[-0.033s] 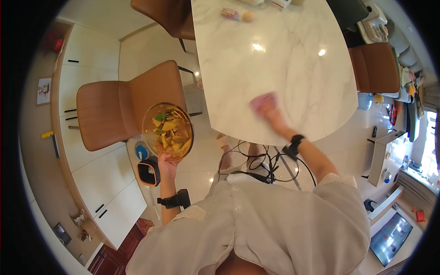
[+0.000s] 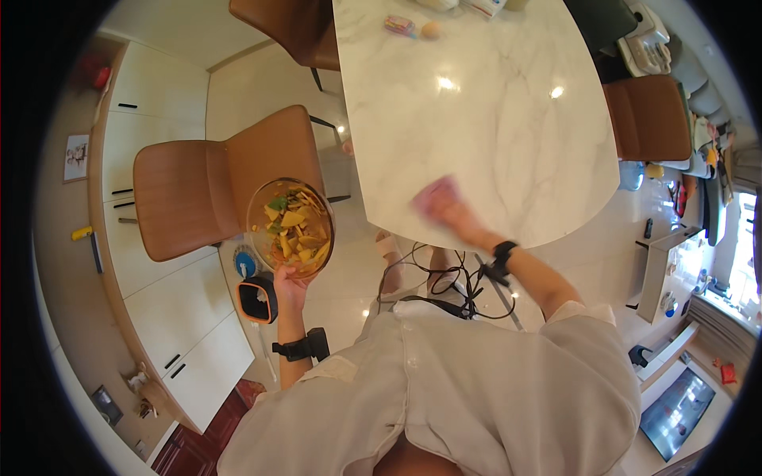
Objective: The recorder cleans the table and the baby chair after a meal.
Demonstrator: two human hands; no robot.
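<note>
My left hand (image 2: 292, 287) grips the near rim of a clear glass bowl (image 2: 258, 205), held out to the left of the table. Yellow cut pieces (image 2: 295, 228) with bits of green fill much of it. On the white marbled table (image 2: 508, 127), near its front edge, my right hand (image 2: 462, 219) presses a pink cloth (image 2: 433, 195). Motion blurs that hand and the cloth, and the fingertips are hard to make out.
A brown chair (image 2: 270, 155) stands left of the table, partly behind the bowl. Below the bowl is a dark bin (image 2: 257, 300) with an orange rim. Black cables (image 2: 468, 293) hang by my feet. An egg-like round object (image 2: 429, 30) and small packets lie at the table's far end.
My right hand has slid the pink cloth to the left and a little nearer across the tabletop. The left hand and the bowl have stayed in place.
</note>
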